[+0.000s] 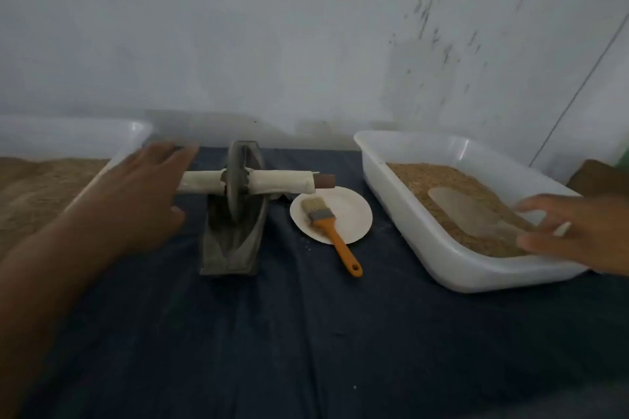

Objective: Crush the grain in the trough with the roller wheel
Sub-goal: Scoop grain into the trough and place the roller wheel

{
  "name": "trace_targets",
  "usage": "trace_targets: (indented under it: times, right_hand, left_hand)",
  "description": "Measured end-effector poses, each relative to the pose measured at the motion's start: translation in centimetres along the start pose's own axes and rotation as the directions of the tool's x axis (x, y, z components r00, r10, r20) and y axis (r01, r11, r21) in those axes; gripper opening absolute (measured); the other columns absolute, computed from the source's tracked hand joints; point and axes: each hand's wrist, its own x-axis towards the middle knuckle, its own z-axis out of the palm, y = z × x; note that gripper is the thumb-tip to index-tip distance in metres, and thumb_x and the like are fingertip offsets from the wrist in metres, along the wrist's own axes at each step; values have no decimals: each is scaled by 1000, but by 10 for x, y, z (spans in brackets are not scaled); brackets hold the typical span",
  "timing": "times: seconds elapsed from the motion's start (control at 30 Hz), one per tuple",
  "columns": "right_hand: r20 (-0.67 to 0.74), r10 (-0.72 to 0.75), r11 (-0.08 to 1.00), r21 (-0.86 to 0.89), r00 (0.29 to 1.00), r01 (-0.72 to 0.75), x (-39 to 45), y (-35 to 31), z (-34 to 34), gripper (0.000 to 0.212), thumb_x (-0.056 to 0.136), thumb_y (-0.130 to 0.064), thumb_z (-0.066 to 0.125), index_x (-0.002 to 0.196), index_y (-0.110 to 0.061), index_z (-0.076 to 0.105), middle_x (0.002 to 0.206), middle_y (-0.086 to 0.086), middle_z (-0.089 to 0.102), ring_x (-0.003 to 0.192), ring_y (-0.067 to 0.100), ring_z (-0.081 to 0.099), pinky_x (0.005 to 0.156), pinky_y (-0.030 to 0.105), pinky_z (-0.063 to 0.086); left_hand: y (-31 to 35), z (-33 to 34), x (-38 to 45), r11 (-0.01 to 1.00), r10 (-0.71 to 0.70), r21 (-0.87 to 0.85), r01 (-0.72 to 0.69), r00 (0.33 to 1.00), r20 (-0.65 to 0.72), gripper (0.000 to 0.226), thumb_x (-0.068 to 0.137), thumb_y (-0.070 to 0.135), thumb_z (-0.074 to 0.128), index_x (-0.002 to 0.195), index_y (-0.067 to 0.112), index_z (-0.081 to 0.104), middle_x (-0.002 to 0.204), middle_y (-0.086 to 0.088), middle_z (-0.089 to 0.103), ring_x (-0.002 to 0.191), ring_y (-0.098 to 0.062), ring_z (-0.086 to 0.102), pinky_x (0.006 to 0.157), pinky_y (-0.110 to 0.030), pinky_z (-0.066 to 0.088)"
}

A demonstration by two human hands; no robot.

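On the dark-clothed counter [306, 333] the roller wheel [235, 180] stood in its trough [231, 248]. The left hand [143, 187], grip apart, neared the handle; the right hand [575, 231], grip apart, hovered over a grain tray [408, 214]. Next, probably grasping both handle ends.

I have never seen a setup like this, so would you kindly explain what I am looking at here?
This is one view from a camera worn on a person's head, looking down at their bare hands. On the dark cloth stands a boat-shaped trough with a roller wheel upright in it, on a wrapped axle. The left hand reaches toward the axle's left end, open. The right hand hovers at a white tub of grain, holding nothing. A brush lies on a paper plate.
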Motion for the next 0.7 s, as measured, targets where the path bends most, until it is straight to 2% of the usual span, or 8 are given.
trace_targets:
  times: [0.03, 0.13, 0.27, 0.33, 0.43, 0.53, 0.6, 0.7]
  right_hand:
    - [65, 6, 1000, -8, 998, -5, -1, -3, 2, 62, 68, -101, 41, 125, -80, 27, 83, -53, 57, 57, -22, 57, 39, 12, 46]
    - [42, -22, 1000, -18, 999, 22, 5, -4, 7, 64, 57, -109, 32, 115, -83, 24, 69, -45, 60, 57, -18, 58, 53, 19, 52]
    - [-5, 41, 999, -23, 999, -41, 31, 5, 13, 60, 49, -111, 29, 101, -81, 31, 67, -26, 58, 62, -4, 59, 58, 27, 52]
    - [122, 136, 990, -45, 983, -131, 43, 9, 16, 61, 43, -112, 32, 96, -82, 32, 72, -25, 60, 71, -2, 62, 70, 26, 54]
    - [252, 124, 992, -18, 960, -124, 55, 16, 28, 62, 46, -109, 42, 101, -81, 40, 80, -44, 62, 64, -9, 65, 63, 21, 53]
    - [233, 84, 995, 26, 969, -93, 66, 32, 45, 61, 48, -104, 50, 93, -64, 61, 84, -25, 68, 75, -2, 66, 70, 24, 54]
    - [276, 49, 999, -9, 960, -49, 73, 41, 55, 50, 57, -93, 62, 92, -58, 69, 84, -27, 66, 78, -4, 64, 77, 25, 54]
    - [178, -20, 999, -34, 984, 26, 83, 62, 63, 45, 69, -95, 52, 92, -59, 68, 82, -33, 65, 71, -9, 64, 59, 20, 53]
  left_hand:
    - [0, 5, 7, 999, 2, 43, -5, 998, 57, 95, 76, 18, 73, 157, 20, 23, 157, -10, 31, 142, -30, 31, 115, -46, 33]
    - [8, 11, 21, 999, -35, 33, 29, 979, 203, 83, 81, 22, 71, 154, 27, 31, 151, -6, 41, 137, -26, 40, 111, -42, 38]
    - [7, 25, 37, 999, -47, 4, 47, 976, 211, 68, 80, 30, 72, 140, 36, 41, 134, -2, 52, 122, -27, 53, 99, -44, 47]
    - [5, 31, 45, 998, -53, 31, 48, 979, 195, 60, 81, 32, 70, 134, 38, 45, 130, -1, 55, 118, -28, 55, 94, -43, 48]
    - [1, 45, 53, 995, -72, 83, 60, 986, 152, 45, 83, 38, 65, 125, 40, 48, 122, 2, 60, 111, -26, 59, 87, -40, 45]
    - [-1, 56, 54, 993, -87, 82, 84, 995, 43, 32, 87, 37, 61, 116, 38, 47, 112, 2, 64, 101, -26, 62, 82, -40, 43]
    - [-2, 62, 53, 994, -82, 62, 85, 996, -42, 26, 87, 34, 63, 109, 32, 48, 105, -1, 66, 94, -28, 63, 79, -40, 42]
    - [-3, 65, 52, 995, -68, 64, 73, 994, -83, 20, 88, 34, 63, 102, 28, 50, 99, -2, 66, 89, -30, 63, 77, -40, 40]
